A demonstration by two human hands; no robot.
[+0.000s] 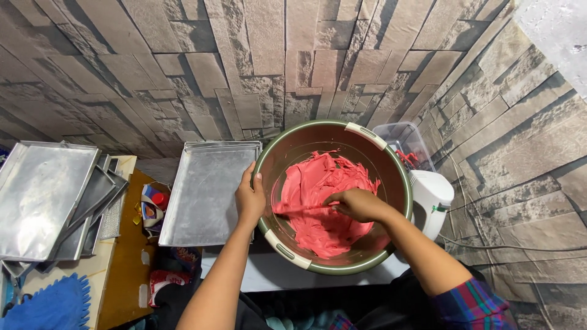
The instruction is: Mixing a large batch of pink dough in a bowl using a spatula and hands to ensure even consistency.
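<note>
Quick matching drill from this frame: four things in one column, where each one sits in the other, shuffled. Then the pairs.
Things
1. left hand
2. right hand
3. flat rectangular metal baking tray
4. white electric hand mixer

Places
A. inside the big round green-rimmed bowl, holding a spatula in the pink batter
B. just right of the bowl, by the wall
C. gripping the bowl's left rim
D. just left of the bowl

Pairs: 1-C, 2-A, 3-D, 4-B

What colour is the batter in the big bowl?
Pinkish red batter, seen in the head view, inside a green-rimmed bowl.
</note>
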